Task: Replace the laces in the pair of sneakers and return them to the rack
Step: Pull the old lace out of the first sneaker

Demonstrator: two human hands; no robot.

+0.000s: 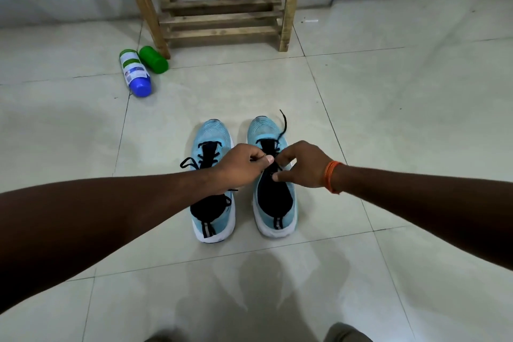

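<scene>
Two light-blue sneakers with white soles stand side by side on the tiled floor, toes pointing away from me. The left sneaker (212, 136) has its black lace tied, with a loop hanging off its left side. Over the right sneaker (273, 203) both hands meet at the lacing. My left hand (241, 168) pinches the black lace (283, 126) between thumb and fingers. My right hand (301, 165) pinches the same lace just beside it. One loose lace end runs up over the toe of the right sneaker.
A wooden rack (219, 5) stands against the wall straight ahead. A white bottle with a blue cap (134, 72) and a green bottle (153, 60) lie on the floor by the rack's left leg. My knees show at the bottom edge.
</scene>
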